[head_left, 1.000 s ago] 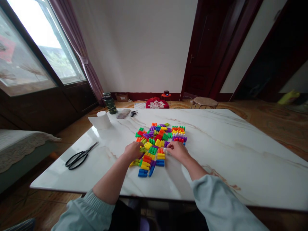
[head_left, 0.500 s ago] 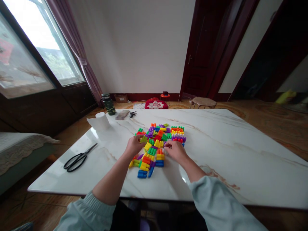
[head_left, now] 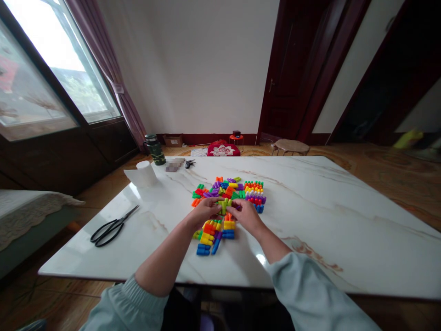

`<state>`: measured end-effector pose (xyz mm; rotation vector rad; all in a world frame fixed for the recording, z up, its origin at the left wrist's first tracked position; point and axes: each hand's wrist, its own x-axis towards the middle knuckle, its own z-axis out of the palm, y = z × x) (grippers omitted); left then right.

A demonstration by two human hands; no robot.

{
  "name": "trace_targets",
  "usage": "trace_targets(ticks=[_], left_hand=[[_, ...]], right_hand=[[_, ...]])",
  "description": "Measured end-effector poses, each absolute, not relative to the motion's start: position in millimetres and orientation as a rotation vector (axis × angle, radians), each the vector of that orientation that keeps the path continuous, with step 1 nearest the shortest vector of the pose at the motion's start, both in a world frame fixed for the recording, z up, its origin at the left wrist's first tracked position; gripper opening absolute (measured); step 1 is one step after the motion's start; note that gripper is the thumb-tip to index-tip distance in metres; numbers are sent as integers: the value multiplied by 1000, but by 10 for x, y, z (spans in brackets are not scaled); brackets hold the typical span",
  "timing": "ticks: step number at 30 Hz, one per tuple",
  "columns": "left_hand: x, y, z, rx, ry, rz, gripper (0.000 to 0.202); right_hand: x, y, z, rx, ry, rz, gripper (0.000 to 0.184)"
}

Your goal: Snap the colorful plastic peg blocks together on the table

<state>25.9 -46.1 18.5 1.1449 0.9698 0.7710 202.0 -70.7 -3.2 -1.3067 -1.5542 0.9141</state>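
Left hand (head_left: 207,210) and right hand (head_left: 245,214) are both pinching a lime-green peg block (head_left: 224,206) from opposite sides, probably for steadiness, over the loose block pile (head_left: 209,229) on the desk (head_left: 320,207). Colour-sorted block rows (head_left: 254,192) are sitting right, seemingly for separation; black-handled scissors (head_left: 120,221) are lying left.

Bright blocks (head_left: 228,225) on marbled table (head_left: 317,216)

Pale wall (head_left: 200,69), dark red door (head_left: 292,78), purple curtain (head_left: 106,59) beside bright window (head_left: 69,46).
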Motion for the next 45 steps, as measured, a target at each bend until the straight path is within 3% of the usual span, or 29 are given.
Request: trace_targets(ticks=[15,19,27,45], left_hand=[[295,-404,138,1287,1108,970,46],[294,-390,111,1320,1120,994,43],[320,-380,142,1337,1166,940,42],[312,-364,108,1345,1190,940,39]], right_hand=[[2349,-675,71,-1539,-1534,464,11],[2667,-673,-29,-1781,-1527,301,18],[2694,-684,-270,-1997,-1790,280,13],[2626,-663,-203,-2125,-1827,190,18]])
